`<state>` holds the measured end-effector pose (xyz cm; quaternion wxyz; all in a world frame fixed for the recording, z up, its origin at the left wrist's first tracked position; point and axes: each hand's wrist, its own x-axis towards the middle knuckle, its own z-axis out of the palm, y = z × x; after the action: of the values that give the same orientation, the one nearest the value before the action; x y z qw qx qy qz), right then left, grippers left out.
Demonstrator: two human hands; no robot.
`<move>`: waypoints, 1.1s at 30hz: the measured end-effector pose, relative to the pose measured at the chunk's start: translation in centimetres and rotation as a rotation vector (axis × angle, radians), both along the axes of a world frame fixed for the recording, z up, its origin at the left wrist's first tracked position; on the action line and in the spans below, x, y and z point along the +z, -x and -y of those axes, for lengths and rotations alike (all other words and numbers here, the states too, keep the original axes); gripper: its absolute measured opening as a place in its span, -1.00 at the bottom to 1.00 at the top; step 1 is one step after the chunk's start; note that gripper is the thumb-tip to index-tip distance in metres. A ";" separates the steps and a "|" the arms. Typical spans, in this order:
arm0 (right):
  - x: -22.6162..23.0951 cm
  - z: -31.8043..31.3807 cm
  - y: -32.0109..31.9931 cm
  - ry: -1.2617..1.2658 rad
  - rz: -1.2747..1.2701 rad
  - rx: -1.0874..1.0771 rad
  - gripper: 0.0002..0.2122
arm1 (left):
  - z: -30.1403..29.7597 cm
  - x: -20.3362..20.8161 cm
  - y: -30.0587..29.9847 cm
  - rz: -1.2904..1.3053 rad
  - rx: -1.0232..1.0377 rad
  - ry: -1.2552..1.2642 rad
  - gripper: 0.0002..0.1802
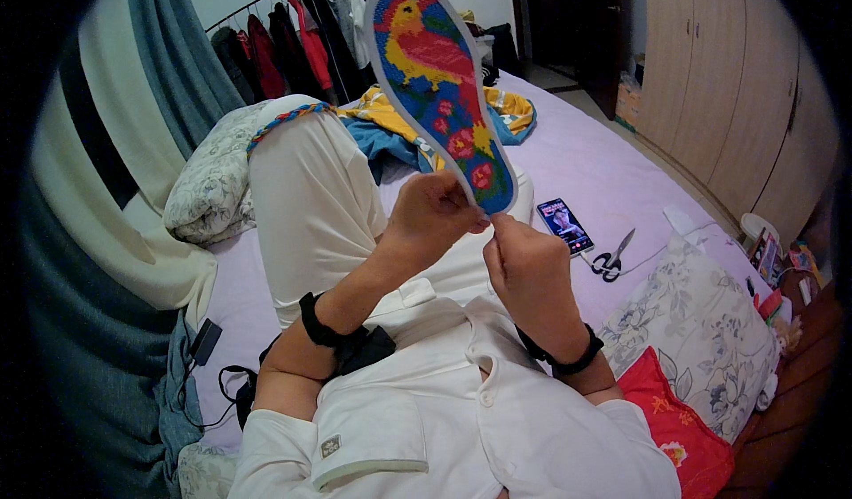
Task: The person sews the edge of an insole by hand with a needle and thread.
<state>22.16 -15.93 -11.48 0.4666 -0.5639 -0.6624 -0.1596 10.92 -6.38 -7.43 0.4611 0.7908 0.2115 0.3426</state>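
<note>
Insole [417, 100] — visible face filled: bird [432, 47], flowers [461, 143]; remainder unclear | left hand [437, 213]: gripping heel [493, 193] | right hand [532, 259]: clenched at heel — contents hidden | scissors [607, 267]: toward right edge of bed [577, 157]

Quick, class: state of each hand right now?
Left hand: closed, holding the bird-patterned insole by its lower end.
Right hand: closed, at the insole's lower edge; whether it holds anything cannot be told.
</note>
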 end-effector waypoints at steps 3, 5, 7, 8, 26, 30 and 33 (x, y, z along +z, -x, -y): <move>-0.5 -1.0 0.3 0.026 -0.010 -0.038 -0.91 | -0.9 -1.0 -0.2 0.044 -0.018 -0.036 -0.86; -0.8 -2.2 0.3 0.056 -0.061 -0.070 -0.91 | -1.5 -1.4 -0.3 0.057 -0.027 -0.087 -0.86; -1.4 -3.2 -0.2 0.017 -0.157 -0.009 -0.91 | -1.8 -1.2 -0.2 0.045 -0.034 -0.168 -0.85; -1.4 -3.6 -0.4 -0.003 -0.205 0.023 -0.92 | -1.9 -1.0 0.0 0.045 -0.052 -0.096 -0.85; -2.4 -6.9 -4.7 0.243 -1.672 1.104 -0.85 | -1.4 1.1 1.5 0.019 -0.345 0.166 -0.81; -1.6 -5.8 -7.1 0.163 -1.854 1.871 -0.82 | -1.7 1.7 1.8 0.104 -0.317 0.231 -0.78; 0.4 -3.1 -7.1 0.137 -1.755 1.789 -0.86 | -2.8 3.0 3.5 0.257 -0.257 0.220 -0.77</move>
<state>29.22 -12.87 -11.12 0.6641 0.1435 -0.2860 0.6757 7.39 -3.60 -4.44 0.6078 0.7058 0.0843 0.3539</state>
